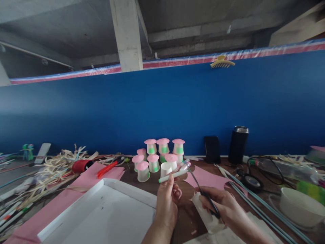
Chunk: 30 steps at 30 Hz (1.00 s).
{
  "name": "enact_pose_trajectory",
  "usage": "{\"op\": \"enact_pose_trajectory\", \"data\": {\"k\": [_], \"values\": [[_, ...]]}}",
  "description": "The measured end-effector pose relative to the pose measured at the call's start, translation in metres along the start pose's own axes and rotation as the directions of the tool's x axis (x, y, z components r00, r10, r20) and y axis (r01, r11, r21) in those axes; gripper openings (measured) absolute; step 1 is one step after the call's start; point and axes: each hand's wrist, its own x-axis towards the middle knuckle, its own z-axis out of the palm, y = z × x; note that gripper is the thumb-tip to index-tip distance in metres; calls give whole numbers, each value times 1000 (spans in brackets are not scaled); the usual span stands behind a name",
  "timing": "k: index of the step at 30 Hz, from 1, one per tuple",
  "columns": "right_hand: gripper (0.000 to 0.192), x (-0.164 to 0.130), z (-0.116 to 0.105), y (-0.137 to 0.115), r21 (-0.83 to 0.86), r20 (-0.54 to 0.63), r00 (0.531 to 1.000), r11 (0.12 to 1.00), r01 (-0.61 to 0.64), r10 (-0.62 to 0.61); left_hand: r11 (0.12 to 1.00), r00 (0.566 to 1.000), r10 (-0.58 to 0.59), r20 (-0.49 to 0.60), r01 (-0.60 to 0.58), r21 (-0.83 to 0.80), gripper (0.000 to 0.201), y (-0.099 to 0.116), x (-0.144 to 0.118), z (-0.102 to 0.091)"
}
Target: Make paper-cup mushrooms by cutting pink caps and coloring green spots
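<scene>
My left hand (168,200) is closed around a slim white tube with a green end (175,175). The tube slants up to the right, and a clear, pinkish piece shows at its far end. My right hand (223,205) grips scissors with black handles (212,203); their narrow blades reach up to the tube's far end, and I cannot tell whether they touch it. Under the right hand lies a crumpled whitish wrapper (205,215). Just beyond my hands stand several small white cups with pink paper caps (153,163), some stacked, and one uncapped cup (166,168).
A white shallow box (114,210) lies at left, over pink paper (50,210). Red-handled pliers (108,168), a red spool (80,166) and pale shavings sit beyond. At right are a pink cut sheet (205,176), blue-grey sticks (261,200), black flask (238,145) and white bowl (301,206).
</scene>
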Motion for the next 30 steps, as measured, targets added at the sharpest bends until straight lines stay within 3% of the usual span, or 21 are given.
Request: {"op": "enact_pose_trajectory", "data": {"k": [5, 19, 23, 30], "values": [[38, 1, -1, 5, 13, -8, 1000, 1000, -17, 17, 1000, 1000, -7, -3, 7, 3, 33, 0, -1, 1], [28, 0, -2, 6, -93, 0, 1000, 995, 22, -22, 1000, 1000, 12, 0, -12, 7, 34, 0, 0, 1], [39, -2, -1, 1, -27, 2, 1000, 999, -31, 31, 1000, 1000, -4, -21, 3, -19, 35, -1, 1, 0], [37, -5, -3, -2, 5, 31, 999, 999, -43, 43, 997, 997, -15, -80, 9, -72, 36, 1, 2, 4]]}}
